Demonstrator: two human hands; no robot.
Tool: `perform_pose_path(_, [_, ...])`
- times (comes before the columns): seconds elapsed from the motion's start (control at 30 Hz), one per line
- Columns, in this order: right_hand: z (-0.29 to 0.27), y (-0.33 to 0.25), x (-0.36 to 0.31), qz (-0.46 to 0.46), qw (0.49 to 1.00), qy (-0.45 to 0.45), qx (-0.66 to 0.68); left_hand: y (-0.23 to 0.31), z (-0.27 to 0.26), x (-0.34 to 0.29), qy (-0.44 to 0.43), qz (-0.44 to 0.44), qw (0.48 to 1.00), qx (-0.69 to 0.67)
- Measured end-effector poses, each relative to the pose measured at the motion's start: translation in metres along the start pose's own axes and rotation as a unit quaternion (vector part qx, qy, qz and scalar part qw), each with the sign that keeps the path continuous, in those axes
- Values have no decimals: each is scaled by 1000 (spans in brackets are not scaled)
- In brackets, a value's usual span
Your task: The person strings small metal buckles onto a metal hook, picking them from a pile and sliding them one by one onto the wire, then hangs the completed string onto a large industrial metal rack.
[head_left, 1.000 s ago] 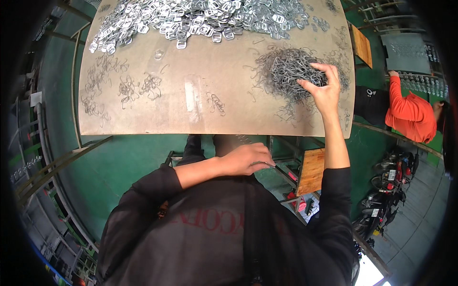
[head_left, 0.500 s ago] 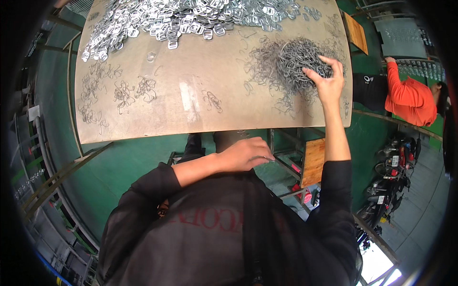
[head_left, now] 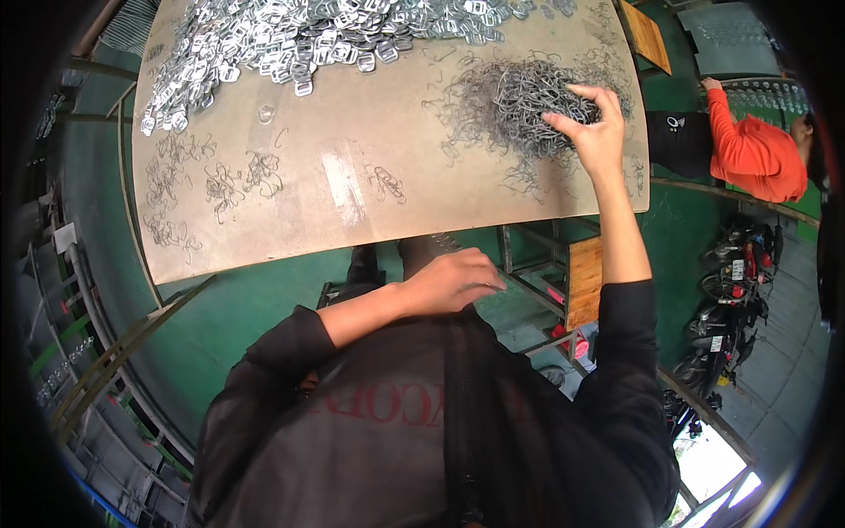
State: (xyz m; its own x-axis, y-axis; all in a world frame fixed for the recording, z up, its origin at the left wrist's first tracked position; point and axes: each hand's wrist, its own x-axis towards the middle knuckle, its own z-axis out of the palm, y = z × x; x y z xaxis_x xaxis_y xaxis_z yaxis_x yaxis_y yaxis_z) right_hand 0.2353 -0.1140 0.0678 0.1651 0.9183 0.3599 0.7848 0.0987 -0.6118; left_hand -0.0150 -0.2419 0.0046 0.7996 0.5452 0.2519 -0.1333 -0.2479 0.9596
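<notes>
My right hand (head_left: 602, 132) is at the near right edge of a tangled heap of thin bent grey wire pieces (head_left: 528, 106) on the table. Its thumb and fingers are apart and curved, with their tips against the wires; no separate piece shows gripped between them. My left hand (head_left: 453, 280) is in front of my body, just off the table's near edge. Its fingers are curled together, back of the hand up, and whatever they may hold is hidden. At the far side lies a big pile of flat silver metal buckles (head_left: 299, 40).
Loose wire pieces (head_left: 224, 180) lie in small clusters across the brown tabletop (head_left: 290, 211). A wooden stool (head_left: 583, 282) stands below the table's right side. Off to the right, a person in an orange top (head_left: 761, 158) works at another table; parked motorbikes (head_left: 726, 299) stand nearer.
The view has shifted and tilted slightly, so the table and piles appear moved left. My right hand stays at the wire heap with thumb and fingers apart. My left hand keeps nearly the same pose.
</notes>
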Motion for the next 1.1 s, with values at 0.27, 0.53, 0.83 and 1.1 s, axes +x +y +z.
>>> perform_pose_path(0.27, [-10,3,-14,23,999,46,-14,0,1,-2,0,7,1000,-7])
perform_pose_path(0.53, [-11,-5,-33,16,999,33,4,1,4,-4,-6,-5,1000,-12])
perform_pose_path(0.83, [10,-26,-57,40,998,50,21,3,3,-6,-5,6,1000,4])
perform_pose_path(1.1, [28,-32,-65,22,998,55,25,2,7,-11,0,10,1000,-11])
